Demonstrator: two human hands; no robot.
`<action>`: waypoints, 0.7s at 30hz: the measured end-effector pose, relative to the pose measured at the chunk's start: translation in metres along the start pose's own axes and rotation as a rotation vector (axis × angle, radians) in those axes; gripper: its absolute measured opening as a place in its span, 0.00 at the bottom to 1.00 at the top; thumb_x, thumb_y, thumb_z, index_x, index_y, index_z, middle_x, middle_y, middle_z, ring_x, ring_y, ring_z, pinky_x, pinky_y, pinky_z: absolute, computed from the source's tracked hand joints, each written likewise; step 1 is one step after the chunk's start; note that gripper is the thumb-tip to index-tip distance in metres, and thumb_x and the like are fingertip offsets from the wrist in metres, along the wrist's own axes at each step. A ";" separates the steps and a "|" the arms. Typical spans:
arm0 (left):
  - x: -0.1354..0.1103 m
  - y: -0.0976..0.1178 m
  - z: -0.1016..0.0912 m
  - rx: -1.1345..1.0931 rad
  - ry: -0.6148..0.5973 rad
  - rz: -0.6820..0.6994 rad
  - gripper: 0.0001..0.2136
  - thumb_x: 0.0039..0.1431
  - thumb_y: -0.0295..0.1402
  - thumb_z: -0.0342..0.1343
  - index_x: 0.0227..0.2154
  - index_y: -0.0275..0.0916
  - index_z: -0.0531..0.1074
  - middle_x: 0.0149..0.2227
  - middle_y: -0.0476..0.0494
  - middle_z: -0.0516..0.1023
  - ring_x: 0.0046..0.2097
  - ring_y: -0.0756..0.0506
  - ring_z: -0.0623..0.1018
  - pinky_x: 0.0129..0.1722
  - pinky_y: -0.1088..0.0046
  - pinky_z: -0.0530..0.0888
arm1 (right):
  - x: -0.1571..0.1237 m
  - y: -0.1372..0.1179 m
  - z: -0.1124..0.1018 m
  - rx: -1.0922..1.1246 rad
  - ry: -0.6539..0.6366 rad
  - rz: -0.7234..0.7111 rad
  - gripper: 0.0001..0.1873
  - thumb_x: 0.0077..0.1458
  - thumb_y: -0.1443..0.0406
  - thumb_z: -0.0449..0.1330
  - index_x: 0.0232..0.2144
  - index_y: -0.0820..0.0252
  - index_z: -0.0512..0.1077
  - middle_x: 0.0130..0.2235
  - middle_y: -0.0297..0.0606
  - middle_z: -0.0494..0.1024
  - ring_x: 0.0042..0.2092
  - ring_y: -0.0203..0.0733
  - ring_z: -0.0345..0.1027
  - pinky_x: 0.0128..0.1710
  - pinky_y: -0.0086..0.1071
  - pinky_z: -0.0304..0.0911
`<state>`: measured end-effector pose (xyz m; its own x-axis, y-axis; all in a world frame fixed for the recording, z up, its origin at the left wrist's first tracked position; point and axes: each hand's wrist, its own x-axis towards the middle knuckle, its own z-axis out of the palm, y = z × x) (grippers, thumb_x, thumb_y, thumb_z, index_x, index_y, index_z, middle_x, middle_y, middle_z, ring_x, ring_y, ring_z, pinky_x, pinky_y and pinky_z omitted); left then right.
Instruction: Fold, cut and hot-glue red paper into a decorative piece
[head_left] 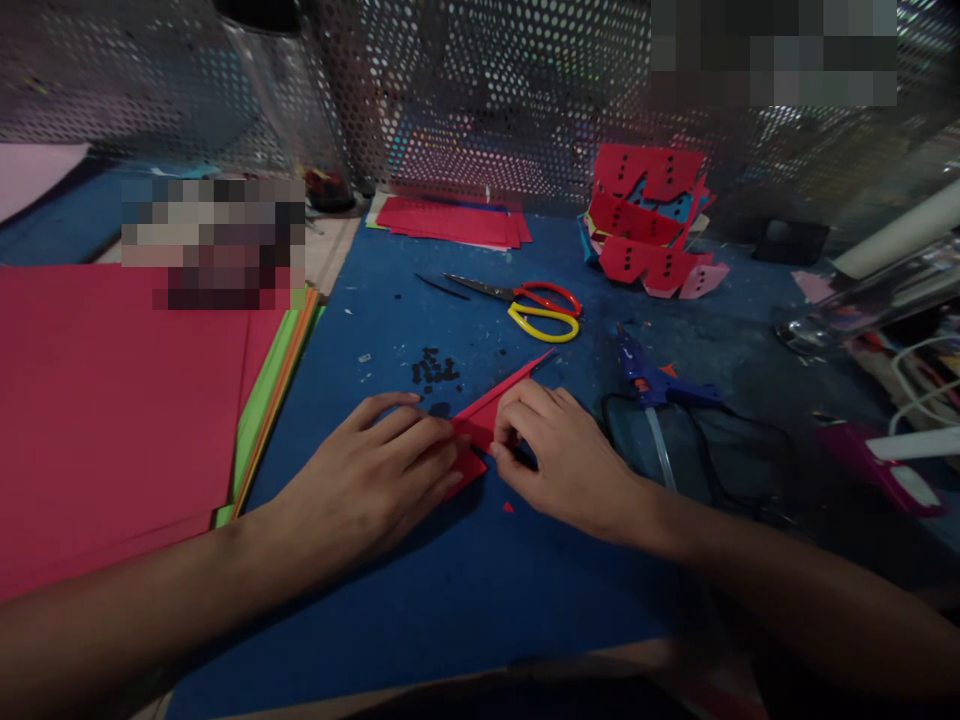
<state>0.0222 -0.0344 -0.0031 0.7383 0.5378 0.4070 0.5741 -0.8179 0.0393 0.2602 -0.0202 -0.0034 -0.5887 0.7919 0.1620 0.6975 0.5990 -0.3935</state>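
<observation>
A folded piece of red paper lies on the blue tabletop between my hands, one narrow folded edge pointing up to the right. My left hand rests over its left part with the fingers laid out flat. Curled fingers of my right hand pinch the paper on its right side; thumb and forefinger meet close to its edge. Just beyond my left fingertips is a small heap of black paper bits. Scissors with one red and one yellow handle lie open farther back.
Large red sheets are stacked at left over green and orange ones. A blue glue gun with its cord lies at right. Behind stand dotted red paper pieces, a flat red paper pile and a perforated metal panel.
</observation>
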 end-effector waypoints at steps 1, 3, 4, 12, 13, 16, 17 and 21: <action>0.000 0.000 0.000 -0.007 -0.003 -0.005 0.11 0.72 0.31 0.51 0.42 0.39 0.79 0.40 0.42 0.82 0.42 0.43 0.78 0.51 0.58 0.72 | 0.000 0.000 0.000 -0.002 0.000 0.001 0.03 0.62 0.69 0.58 0.34 0.58 0.68 0.40 0.37 0.73 0.42 0.41 0.65 0.44 0.38 0.57; -0.001 0.000 0.001 -0.017 -0.007 -0.009 0.10 0.72 0.32 0.51 0.43 0.39 0.79 0.41 0.43 0.83 0.43 0.43 0.78 0.51 0.58 0.72 | 0.000 0.000 0.000 -0.005 -0.002 0.000 0.03 0.62 0.69 0.58 0.34 0.58 0.68 0.40 0.37 0.73 0.42 0.41 0.65 0.44 0.38 0.57; -0.002 0.000 0.001 -0.018 -0.006 -0.007 0.10 0.72 0.32 0.52 0.43 0.39 0.79 0.42 0.44 0.83 0.43 0.43 0.78 0.51 0.58 0.71 | 0.000 0.000 0.000 -0.007 -0.004 -0.002 0.03 0.62 0.69 0.58 0.34 0.58 0.68 0.40 0.37 0.73 0.42 0.41 0.65 0.44 0.38 0.56; -0.003 0.001 0.002 -0.015 -0.012 -0.002 0.08 0.71 0.33 0.55 0.46 0.40 0.78 0.45 0.45 0.83 0.45 0.43 0.78 0.52 0.59 0.71 | 0.000 0.001 -0.001 -0.022 -0.002 -0.018 0.03 0.62 0.69 0.58 0.35 0.59 0.68 0.40 0.38 0.73 0.42 0.42 0.66 0.44 0.38 0.56; -0.002 0.001 0.002 -0.013 -0.012 -0.002 0.09 0.71 0.33 0.55 0.46 0.40 0.79 0.45 0.44 0.83 0.44 0.43 0.78 0.51 0.59 0.72 | 0.000 0.001 -0.001 -0.023 0.000 -0.019 0.03 0.62 0.69 0.58 0.35 0.58 0.68 0.40 0.38 0.73 0.42 0.42 0.66 0.44 0.38 0.56; -0.001 0.001 0.001 -0.012 -0.027 -0.003 0.09 0.71 0.33 0.54 0.45 0.40 0.79 0.44 0.44 0.82 0.43 0.42 0.78 0.49 0.59 0.72 | 0.000 0.001 0.000 -0.023 0.004 -0.017 0.03 0.62 0.69 0.57 0.35 0.58 0.68 0.40 0.38 0.73 0.42 0.42 0.66 0.44 0.38 0.56; -0.001 0.001 0.001 -0.012 -0.030 -0.004 0.09 0.71 0.33 0.54 0.45 0.40 0.79 0.43 0.44 0.82 0.43 0.42 0.78 0.49 0.59 0.72 | 0.000 0.001 0.000 -0.024 0.004 -0.017 0.03 0.62 0.69 0.57 0.35 0.58 0.68 0.40 0.38 0.73 0.42 0.42 0.66 0.44 0.38 0.56; 0.000 0.001 0.001 -0.010 -0.032 0.000 0.09 0.71 0.33 0.54 0.42 0.40 0.80 0.42 0.43 0.82 0.42 0.42 0.77 0.48 0.59 0.72 | -0.001 0.000 0.000 -0.039 0.002 -0.017 0.03 0.62 0.69 0.58 0.34 0.58 0.68 0.40 0.38 0.73 0.42 0.42 0.66 0.44 0.38 0.56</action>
<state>0.0229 -0.0347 -0.0038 0.7492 0.5441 0.3777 0.5710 -0.8196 0.0482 0.2607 -0.0207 -0.0034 -0.6002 0.7815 0.1704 0.7026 0.6169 -0.3546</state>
